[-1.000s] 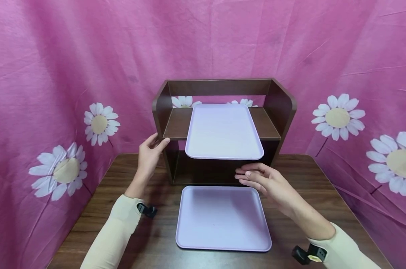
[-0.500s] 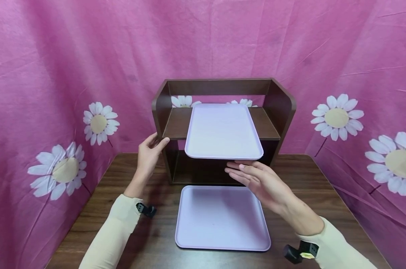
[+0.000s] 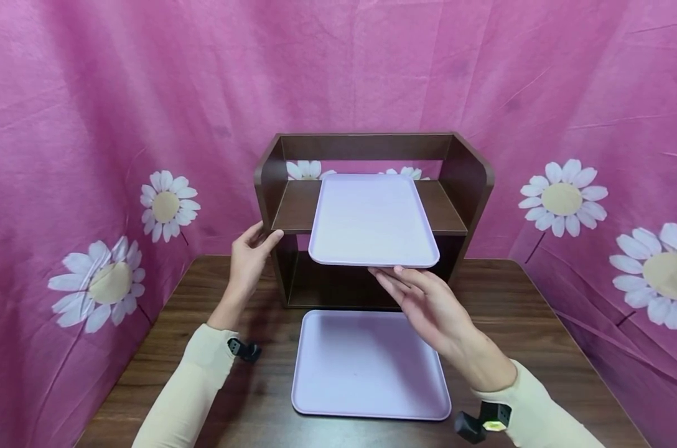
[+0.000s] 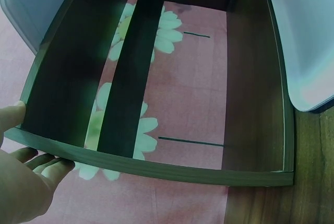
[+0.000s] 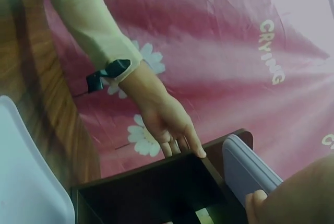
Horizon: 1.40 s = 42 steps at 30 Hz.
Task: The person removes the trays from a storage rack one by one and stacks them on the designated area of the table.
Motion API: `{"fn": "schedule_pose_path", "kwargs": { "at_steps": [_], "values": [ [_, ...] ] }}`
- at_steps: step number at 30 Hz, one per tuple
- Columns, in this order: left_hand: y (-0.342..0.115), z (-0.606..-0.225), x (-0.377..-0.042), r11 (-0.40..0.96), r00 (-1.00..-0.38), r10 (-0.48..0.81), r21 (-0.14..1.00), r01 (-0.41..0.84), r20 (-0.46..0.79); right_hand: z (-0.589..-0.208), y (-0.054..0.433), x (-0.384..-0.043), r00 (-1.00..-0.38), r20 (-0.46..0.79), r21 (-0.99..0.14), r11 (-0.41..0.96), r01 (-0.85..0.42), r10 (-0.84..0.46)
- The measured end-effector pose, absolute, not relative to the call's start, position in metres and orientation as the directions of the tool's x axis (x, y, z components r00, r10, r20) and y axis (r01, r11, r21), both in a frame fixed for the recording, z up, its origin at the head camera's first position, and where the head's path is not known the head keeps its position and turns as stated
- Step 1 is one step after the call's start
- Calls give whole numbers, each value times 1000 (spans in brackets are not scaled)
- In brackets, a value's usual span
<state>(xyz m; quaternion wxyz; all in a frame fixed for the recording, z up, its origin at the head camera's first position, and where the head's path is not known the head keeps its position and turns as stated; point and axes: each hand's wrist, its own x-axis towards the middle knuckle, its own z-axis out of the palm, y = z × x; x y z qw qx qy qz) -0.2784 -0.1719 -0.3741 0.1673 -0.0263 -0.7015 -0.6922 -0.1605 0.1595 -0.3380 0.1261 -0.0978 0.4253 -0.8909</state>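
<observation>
A brown two-level shelf stands on the table. My left hand grips its left side panel, thumb on the front edge and fingers round the outer face, also seen in the left wrist view. A light purple tray lies on the upper level, its near end sticking out past the shelf's front. My right hand is at that near edge, fairly straight fingers reaching under the tray and thumb tip right at the rim. The right fingertips are partly hidden beneath it. A second light purple tray lies on the table before the shelf.
The wood-grain table extends to both sides of the shelf. A pink curtain with white daisies hangs behind and around it. Inside the shelf, the lower level is dark beneath the overhanging tray.
My right hand has moved left and in under the near edge of the upper tray, its thumb coming up to the rim. The left hand, shelf and both trays have stayed put.
</observation>
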Motion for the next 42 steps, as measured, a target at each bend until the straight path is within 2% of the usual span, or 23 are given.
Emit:
{"fn": "schedule_pose_path", "kwargs": {
  "at_steps": [7,18,33,42],
  "values": [
    [-171,-374,-278,24,-941,-197,961,275,275,-338,149,-161,-978,-16,-720,-676,157,-210],
    [-170,-373,-278,9,-939,-186,956,292,289,-340,145,-159,-993,-89,-707,-697,120,-80],
    [-170,-373,-278,-2,-940,-193,958,288,282,-340,149,-156,-999,-35,-571,-821,-5,30],
    [-171,-373,-277,-2,-942,-190,959,284,278,-342,149,-155,-993,-38,-551,-831,-75,115]
  ]
}}
